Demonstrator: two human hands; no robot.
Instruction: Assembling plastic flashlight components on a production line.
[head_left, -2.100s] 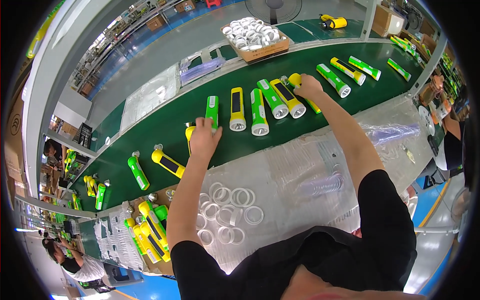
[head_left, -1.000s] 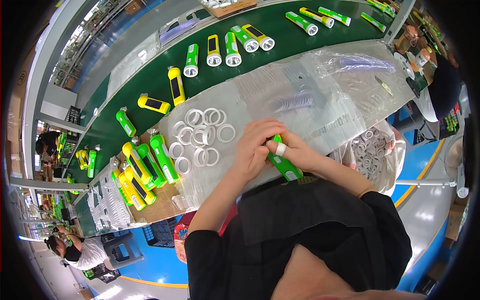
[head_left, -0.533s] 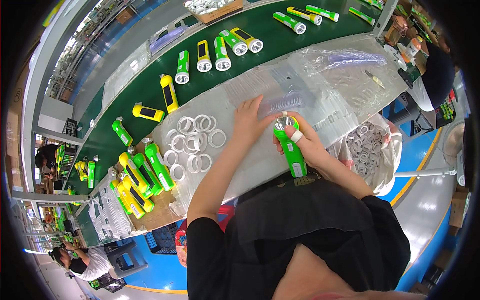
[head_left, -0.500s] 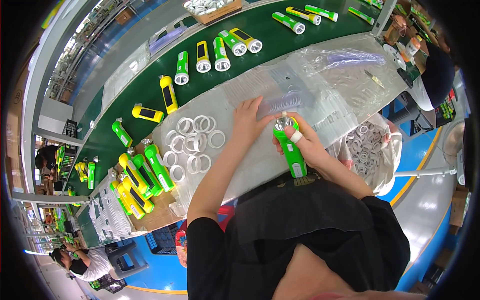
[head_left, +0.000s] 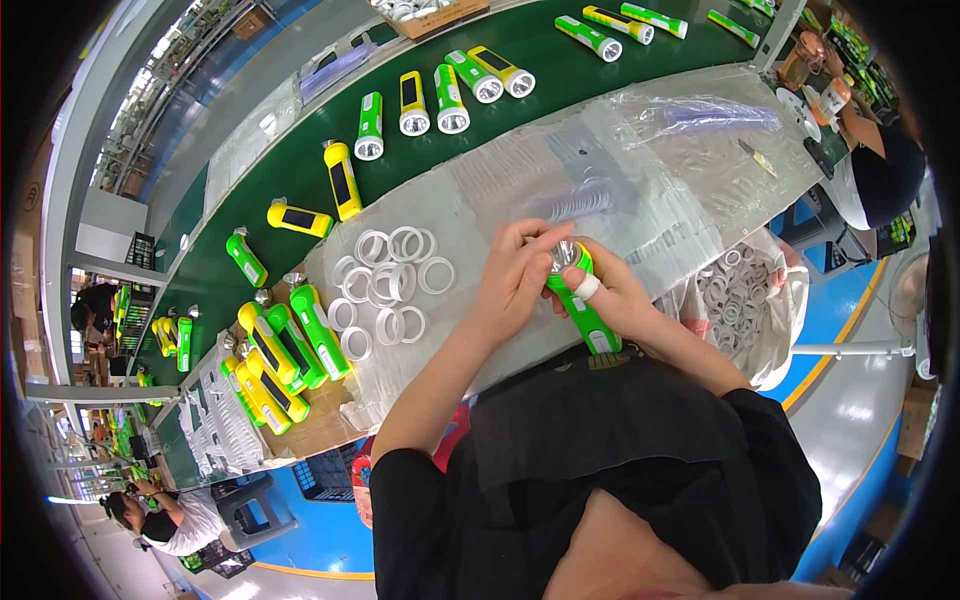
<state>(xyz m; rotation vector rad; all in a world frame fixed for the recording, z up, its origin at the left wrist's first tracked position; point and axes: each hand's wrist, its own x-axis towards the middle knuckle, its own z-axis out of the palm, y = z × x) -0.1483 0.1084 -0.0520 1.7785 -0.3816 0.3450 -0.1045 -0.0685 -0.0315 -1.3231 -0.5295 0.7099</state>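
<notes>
My right hand [head_left: 618, 298] is wrapped round a green flashlight [head_left: 592, 318], its silvery reflector head tilted up and its tail toward my body. A white band [head_left: 587, 287] circles the right thumb. My left hand [head_left: 518, 278] is at the left of the reflector, fingers bent and pressed together at its edge. Whatever the left fingers pinch is hidden. Just beyond my hands lies a row of thin clear discs [head_left: 578, 200] on the plastic-covered work mat [head_left: 480, 215]. Several white rings [head_left: 390, 283] are loosely piled left of my left hand.
Green and yellow flashlights [head_left: 270, 365] crowd the cardboard at left; others with white-rimmed heads [head_left: 453, 120] line the green bench [head_left: 545, 80]. A bag of white rings [head_left: 740, 295] hangs at right. A small knife [head_left: 757, 157] lies far right. Another person [head_left: 885, 165] sits beyond.
My left hand has drawn back from beside the clear discs to the flashlight's head, and its fingers have closed in. The right hand keeps its hold on the flashlight.
</notes>
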